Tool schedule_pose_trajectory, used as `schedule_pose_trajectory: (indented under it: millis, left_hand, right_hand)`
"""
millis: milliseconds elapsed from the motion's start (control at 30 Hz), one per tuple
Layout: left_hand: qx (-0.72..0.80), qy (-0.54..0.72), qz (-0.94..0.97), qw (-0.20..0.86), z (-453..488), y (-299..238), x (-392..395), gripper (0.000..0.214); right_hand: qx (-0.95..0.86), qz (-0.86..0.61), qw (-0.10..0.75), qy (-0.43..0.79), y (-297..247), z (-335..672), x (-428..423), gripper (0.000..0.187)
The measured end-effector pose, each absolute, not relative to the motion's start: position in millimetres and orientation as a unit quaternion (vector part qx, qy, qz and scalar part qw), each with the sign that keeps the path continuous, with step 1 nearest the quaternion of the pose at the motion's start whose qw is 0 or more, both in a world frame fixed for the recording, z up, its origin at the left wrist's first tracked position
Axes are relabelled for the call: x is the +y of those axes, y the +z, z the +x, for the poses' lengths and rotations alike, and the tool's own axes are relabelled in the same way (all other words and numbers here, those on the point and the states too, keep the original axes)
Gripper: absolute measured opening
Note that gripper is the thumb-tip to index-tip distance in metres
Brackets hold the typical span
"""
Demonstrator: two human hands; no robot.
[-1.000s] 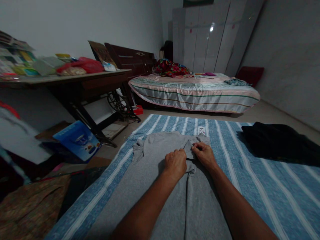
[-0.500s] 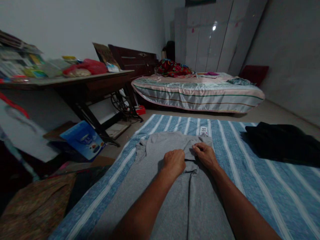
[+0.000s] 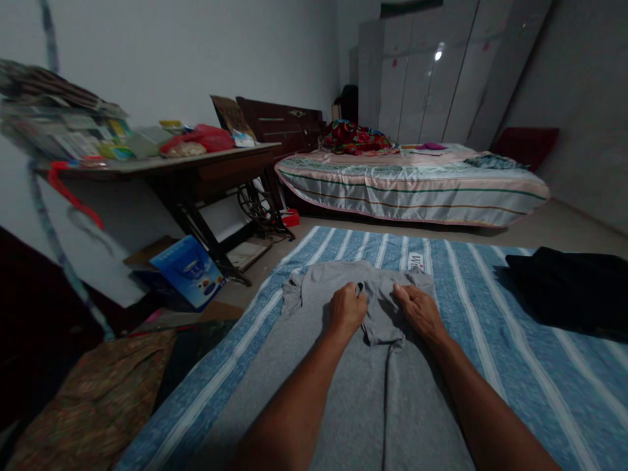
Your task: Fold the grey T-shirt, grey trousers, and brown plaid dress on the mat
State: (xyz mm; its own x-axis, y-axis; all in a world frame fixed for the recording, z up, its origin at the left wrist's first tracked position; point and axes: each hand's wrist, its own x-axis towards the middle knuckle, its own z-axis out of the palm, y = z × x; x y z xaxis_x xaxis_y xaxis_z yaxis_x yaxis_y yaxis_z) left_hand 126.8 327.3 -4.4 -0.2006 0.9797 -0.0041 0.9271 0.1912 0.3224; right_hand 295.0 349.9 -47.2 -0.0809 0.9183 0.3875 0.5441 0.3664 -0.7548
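Note:
A grey T-shirt (image 3: 304, 366) lies spread on a blue striped cloth (image 3: 471, 314), its right side folded inward so a sleeve rests on the body. My left hand (image 3: 347, 309) is closed on the shirt fabric near the middle, beside the folded sleeve. On the shirt's right edge, my right hand (image 3: 419, 311) pinches the fabric between thumb and fingers. Between the two hands the sleeve cloth looks wrinkled, its opening pointing toward me.
Dark folded clothing (image 3: 569, 288) lies on the cloth at right. Beyond stands a bed (image 3: 412, 190). At left are a sewing-machine table (image 3: 206, 160) with books and bags, a blue box (image 3: 189, 271) and a brown patterned fabric (image 3: 93, 399).
My left hand has lifted slightly and turned at the sleeve, and the sleeve cloth between my hands lies flatter. The view has swung slightly left.

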Motion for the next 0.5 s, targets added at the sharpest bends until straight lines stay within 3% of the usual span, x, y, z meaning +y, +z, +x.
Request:
schedule_pose_trajectory:
  millis: [267, 400, 500]
  left_hand:
    - [0.795, 0.101, 0.596, 0.058, 122, 6, 322, 0.028]
    - [0.705, 0.132, 0.697, -0.008, 138, 3, 313, 0.023]
    - [0.645, 0.112, 0.755, 0.023, 149, -8, 308, 0.033]
  right_hand:
    - [-0.705, -0.529, 0.407, 0.241, -48, 295, 348, 0.061]
    - [-0.706, -0.533, 0.398, 0.244, -50, 295, 348, 0.061]
    - [-0.71, -0.525, 0.398, 0.25, -51, 296, 348, 0.06]
